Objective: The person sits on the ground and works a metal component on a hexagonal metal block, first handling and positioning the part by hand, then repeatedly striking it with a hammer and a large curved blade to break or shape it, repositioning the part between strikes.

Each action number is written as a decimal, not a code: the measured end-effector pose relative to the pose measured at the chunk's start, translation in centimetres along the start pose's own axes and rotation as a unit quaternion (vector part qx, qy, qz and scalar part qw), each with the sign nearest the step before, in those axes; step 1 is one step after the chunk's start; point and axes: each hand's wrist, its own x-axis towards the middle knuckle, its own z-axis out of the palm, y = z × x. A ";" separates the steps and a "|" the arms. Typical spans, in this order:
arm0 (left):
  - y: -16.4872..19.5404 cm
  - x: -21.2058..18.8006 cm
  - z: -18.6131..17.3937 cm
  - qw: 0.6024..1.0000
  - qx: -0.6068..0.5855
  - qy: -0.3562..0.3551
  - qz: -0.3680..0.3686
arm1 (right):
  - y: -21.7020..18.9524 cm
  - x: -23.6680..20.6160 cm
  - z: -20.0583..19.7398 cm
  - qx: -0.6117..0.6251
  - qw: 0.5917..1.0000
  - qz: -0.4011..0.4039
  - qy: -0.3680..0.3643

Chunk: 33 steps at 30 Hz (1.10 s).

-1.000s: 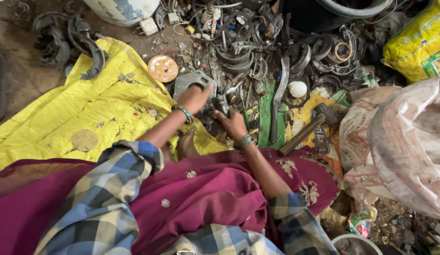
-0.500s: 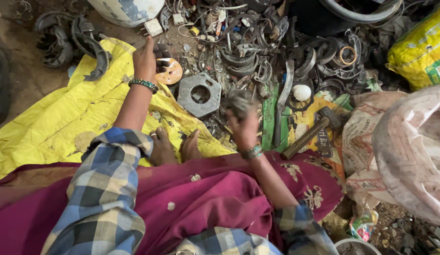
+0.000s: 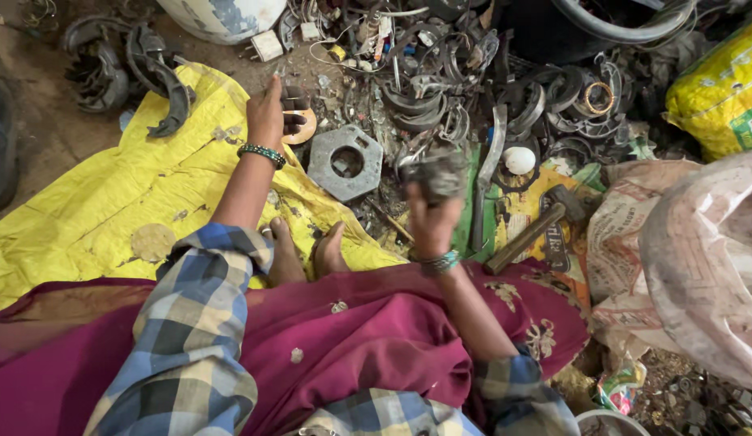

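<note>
Hands grip metal scrap and disc.

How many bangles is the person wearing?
2. A green beaded bangle on the left wrist, by the yellow sheet; another bangle on the right wrist. Sleeves may hide more.

Bare dirt floor, dusty brown, daylight, soft shadows. Yellow tarp sheet spread over the ground at left. Heap of dark metal scrap along the top. Woven plastic sacks at right, yellow bag in top right corner.
</note>
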 end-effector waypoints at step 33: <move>-2.9 -5.4 -2.3 0.997 0.042 -0.063 -0.028 | 0.0 -4.6 2.9 -0.497 0.843 -0.175 -0.106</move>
